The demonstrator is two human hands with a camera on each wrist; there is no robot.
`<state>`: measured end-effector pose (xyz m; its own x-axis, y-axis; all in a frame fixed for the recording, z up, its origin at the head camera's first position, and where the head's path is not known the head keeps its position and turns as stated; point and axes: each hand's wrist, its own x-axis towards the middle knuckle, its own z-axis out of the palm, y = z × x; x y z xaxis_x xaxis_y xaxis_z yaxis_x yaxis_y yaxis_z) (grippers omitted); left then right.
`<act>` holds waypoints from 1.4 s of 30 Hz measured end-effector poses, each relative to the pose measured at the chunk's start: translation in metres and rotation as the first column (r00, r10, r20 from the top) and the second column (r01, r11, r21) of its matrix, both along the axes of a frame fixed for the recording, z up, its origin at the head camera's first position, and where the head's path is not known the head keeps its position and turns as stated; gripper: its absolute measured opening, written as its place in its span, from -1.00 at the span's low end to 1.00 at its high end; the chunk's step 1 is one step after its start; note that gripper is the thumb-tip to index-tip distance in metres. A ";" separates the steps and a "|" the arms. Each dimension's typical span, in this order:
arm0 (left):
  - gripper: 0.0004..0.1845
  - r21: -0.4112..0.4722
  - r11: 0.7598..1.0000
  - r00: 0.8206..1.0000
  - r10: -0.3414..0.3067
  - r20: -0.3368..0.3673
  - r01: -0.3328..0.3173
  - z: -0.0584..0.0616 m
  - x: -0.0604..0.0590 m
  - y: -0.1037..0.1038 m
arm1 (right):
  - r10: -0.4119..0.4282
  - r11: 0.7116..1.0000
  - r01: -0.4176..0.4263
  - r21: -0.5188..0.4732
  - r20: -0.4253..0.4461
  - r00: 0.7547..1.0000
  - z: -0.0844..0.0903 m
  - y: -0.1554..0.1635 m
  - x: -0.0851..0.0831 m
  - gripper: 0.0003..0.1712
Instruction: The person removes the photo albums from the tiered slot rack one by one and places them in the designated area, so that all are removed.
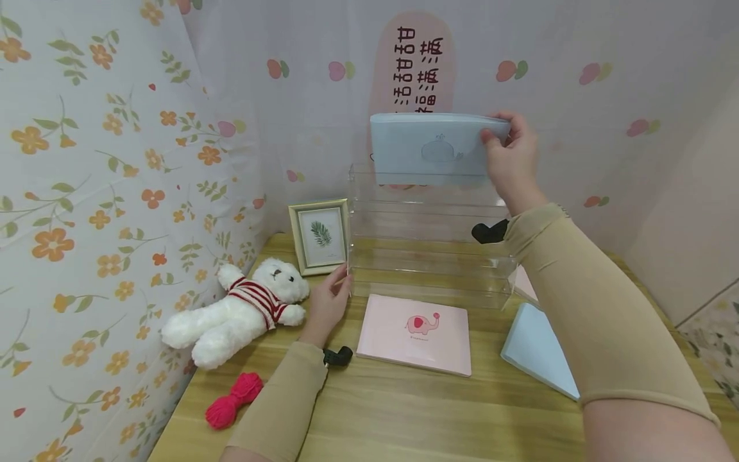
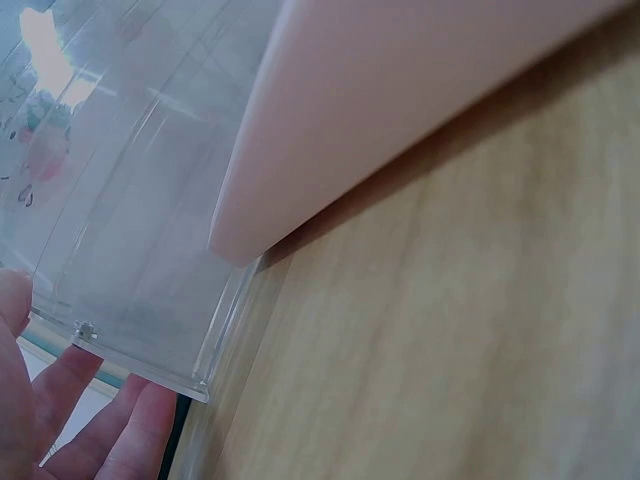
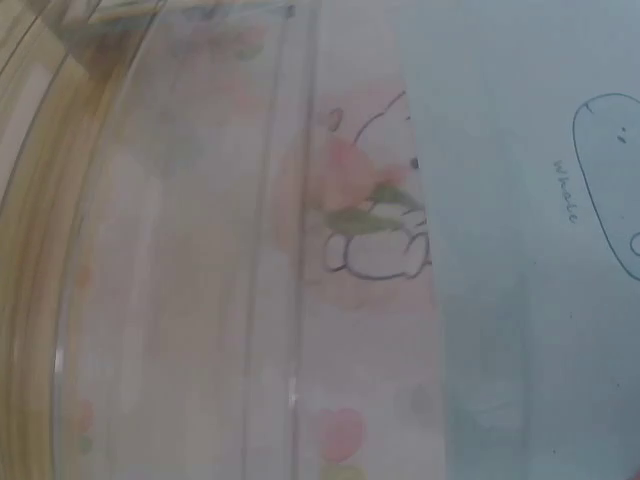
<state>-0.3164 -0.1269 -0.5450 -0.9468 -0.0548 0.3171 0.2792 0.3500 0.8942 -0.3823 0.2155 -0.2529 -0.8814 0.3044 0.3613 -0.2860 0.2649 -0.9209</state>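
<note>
On the worktop (image 1: pixel 404 410), the left hand (image 1: pixel 329 301) rests with relaxed fingers against the near left corner of the clear acrylic rack (image 1: pixel 430 256). Beyond it, the right hand (image 1: pixel 510 157) pinches the blue whale book (image 1: pixel 430 149) by its right edge above the rack's top tier. It looks light, thin, stiff and smooth-covered; an edge pinch should suit.

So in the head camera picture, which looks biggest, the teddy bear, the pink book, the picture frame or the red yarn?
Largest to smallest, as they look:
1. Teddy bear and pink book, too alike to rank.
2. Picture frame.
3. Red yarn.
The frame stands farther from the camera, so its real size may be closer.
</note>
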 end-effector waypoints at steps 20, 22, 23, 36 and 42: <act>-0.54 0.004 1.000 1.000 0.007 -0.006 -0.007 -0.004 -0.001 0.001 | -0.023 1.000 0.025 0.003 -0.203 0.979 0.007 -0.002 0.070 -0.71; -0.54 0.008 1.000 1.000 0.006 -0.006 -0.006 -0.003 -0.001 0.001 | -0.005 1.000 0.006 0.005 -0.203 0.979 -0.002 -0.002 0.079 -0.72; -0.54 0.008 1.000 1.000 0.007 -0.003 -0.007 -0.003 -0.001 0.001 | 0.001 1.000 0.002 0.010 -0.205 0.979 -0.006 -0.002 0.084 -0.73; -0.53 -0.001 1.000 1.000 0.015 0.006 -0.015 -0.002 -0.002 0.001 | 0.012 0.991 0.012 0.137 -0.173 0.985 -0.072 0.006 0.156 -0.67; -0.54 -0.001 1.000 1.000 0.025 0.011 -0.025 -0.002 -0.003 0.002 | 0.050 0.983 -0.028 0.180 -0.120 0.991 -0.110 0.010 0.189 -0.69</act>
